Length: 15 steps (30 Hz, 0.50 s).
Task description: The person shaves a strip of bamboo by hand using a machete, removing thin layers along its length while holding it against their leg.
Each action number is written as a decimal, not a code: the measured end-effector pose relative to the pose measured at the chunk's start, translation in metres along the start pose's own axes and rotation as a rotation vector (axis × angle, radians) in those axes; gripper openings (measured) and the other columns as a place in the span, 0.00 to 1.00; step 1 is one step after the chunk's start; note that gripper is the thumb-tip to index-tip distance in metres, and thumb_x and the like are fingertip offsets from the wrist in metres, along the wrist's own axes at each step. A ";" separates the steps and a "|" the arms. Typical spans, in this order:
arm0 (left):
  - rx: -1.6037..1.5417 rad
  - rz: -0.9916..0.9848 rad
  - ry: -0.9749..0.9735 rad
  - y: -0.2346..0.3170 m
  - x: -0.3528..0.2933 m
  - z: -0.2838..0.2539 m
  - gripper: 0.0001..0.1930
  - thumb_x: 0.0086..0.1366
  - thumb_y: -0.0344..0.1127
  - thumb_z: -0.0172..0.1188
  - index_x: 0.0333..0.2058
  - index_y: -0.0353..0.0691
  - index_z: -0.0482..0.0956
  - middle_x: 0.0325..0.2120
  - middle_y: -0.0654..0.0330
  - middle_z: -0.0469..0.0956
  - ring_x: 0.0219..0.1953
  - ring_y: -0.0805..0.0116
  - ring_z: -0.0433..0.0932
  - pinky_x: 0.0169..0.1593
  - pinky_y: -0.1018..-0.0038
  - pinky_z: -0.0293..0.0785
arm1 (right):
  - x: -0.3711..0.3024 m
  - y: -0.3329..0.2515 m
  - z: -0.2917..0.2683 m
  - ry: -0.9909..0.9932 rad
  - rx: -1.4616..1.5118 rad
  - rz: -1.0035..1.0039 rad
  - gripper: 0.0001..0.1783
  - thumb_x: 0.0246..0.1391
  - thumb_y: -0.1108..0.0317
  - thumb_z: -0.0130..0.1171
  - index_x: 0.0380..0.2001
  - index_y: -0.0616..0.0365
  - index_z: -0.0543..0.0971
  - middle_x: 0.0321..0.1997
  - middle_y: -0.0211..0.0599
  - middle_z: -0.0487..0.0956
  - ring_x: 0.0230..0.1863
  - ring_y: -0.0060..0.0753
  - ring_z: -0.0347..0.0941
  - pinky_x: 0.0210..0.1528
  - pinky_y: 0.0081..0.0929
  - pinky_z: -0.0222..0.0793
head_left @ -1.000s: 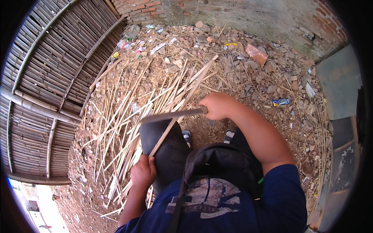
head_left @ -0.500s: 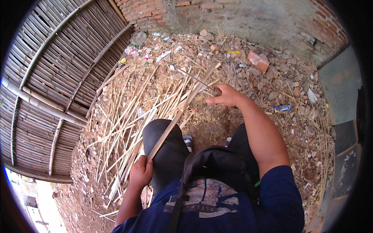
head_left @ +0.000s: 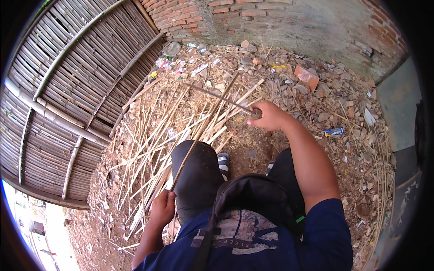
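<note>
One strip [head_left: 197,139] sloped forward-right from the left hand [head_left: 162,206], whose fingers pinched it; nearer its far end, the right hand [head_left: 270,116] gripped a knife [head_left: 237,105].

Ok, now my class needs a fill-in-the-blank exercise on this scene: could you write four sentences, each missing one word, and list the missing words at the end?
The left hand holds a long, thin strip that crosses over the person's ____ knee.
The long-bladed tool is in the ____ hand.
The shirt sleeve is dark ____.
The wall at the top of the view shows rows of reddish ____.
Missing words: left; right; blue; bricks.
</note>
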<state>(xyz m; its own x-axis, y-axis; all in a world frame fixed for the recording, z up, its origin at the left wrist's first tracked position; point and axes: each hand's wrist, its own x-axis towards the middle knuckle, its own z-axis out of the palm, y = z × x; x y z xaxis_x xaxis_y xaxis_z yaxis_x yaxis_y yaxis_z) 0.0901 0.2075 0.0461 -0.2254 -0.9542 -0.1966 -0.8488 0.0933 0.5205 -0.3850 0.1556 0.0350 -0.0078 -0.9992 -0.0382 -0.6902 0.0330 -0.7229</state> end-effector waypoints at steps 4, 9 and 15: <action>0.191 0.138 -0.072 -0.002 0.009 0.007 0.18 0.76 0.43 0.47 0.34 0.33 0.72 0.27 0.37 0.76 0.34 0.32 0.76 0.37 0.48 0.69 | -0.007 -0.019 0.011 0.010 -0.073 -0.115 0.18 0.49 0.57 0.71 0.37 0.57 0.80 0.27 0.43 0.79 0.31 0.43 0.78 0.35 0.40 0.69; 0.243 0.168 -0.055 -0.007 0.022 0.017 0.15 0.75 0.41 0.48 0.33 0.35 0.69 0.25 0.36 0.76 0.31 0.30 0.76 0.35 0.43 0.67 | -0.011 -0.038 0.033 -0.047 -0.414 -0.127 0.17 0.48 0.60 0.70 0.38 0.56 0.81 0.24 0.43 0.79 0.29 0.47 0.78 0.34 0.43 0.71; 0.313 0.201 0.031 -0.020 0.026 0.026 0.13 0.74 0.40 0.50 0.35 0.35 0.70 0.23 0.37 0.77 0.29 0.32 0.77 0.34 0.42 0.71 | 0.023 0.014 0.033 0.063 -0.001 0.264 0.19 0.50 0.57 0.69 0.43 0.53 0.82 0.32 0.45 0.83 0.35 0.45 0.81 0.39 0.41 0.75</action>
<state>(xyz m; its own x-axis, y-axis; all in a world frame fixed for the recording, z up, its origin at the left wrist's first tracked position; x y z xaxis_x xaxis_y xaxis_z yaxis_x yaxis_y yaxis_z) 0.0884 0.1884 0.0093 -0.3924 -0.9155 -0.0889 -0.8952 0.3579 0.2657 -0.3708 0.1339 0.0014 -0.2330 -0.9552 -0.1823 -0.6587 0.2930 -0.6930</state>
